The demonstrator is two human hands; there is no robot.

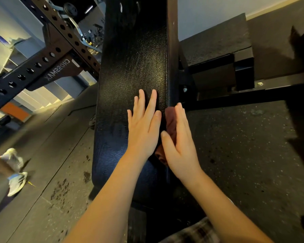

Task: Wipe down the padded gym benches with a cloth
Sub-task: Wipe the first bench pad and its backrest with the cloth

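Observation:
A long black padded bench (130, 67) runs up the middle of the view. My left hand (143, 125) lies flat on its top surface with straight fingers. My right hand (179, 142) presses a dark red cloth (170, 123) against the bench's right side edge, fingers straight. Most of the cloth is hidden under that hand; a fold of it shows below at the palm.
A black perforated rack frame (47, 57) stands at the left. The bench's steel base bar (235, 97) and a black block (218, 55) lie at the right on speckled rubber floor (235, 146). Another person's white shoes (16, 172) are at the left edge.

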